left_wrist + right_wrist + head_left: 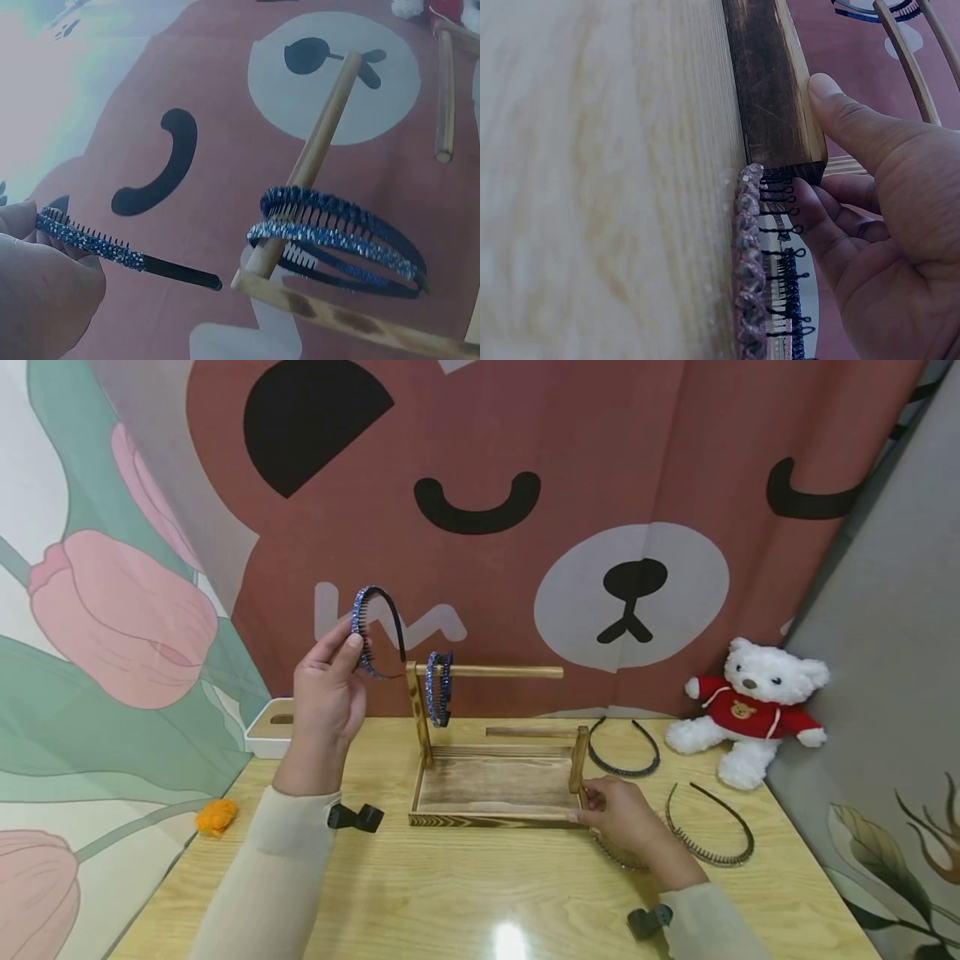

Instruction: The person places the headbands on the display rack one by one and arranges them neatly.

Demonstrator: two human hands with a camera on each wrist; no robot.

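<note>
My left hand (327, 693) pinches a blue glittery headband (358, 612) with comb teeth, raised beside the left post of a wooden rack (495, 820). In the left wrist view this headband (94, 245) points its dark free end toward the near end of the rack's upper rod (322, 139). Two more blue headbands (337, 237) hang on that rod. My right hand (626, 818) grips the right front corner of the rack's tray base, its thumb on the edge in the right wrist view. A beaded headband (750, 270) lies on the table right by the right fingers.
To the right lie a dark headband (626, 771) and a toothed headband (723, 860). A white teddy bear (750, 710) in red sits at the back right. At the left are a white box (266, 747) and an orange fluffy item (216, 817). The rack's lower rod (525, 732) juts leftward.
</note>
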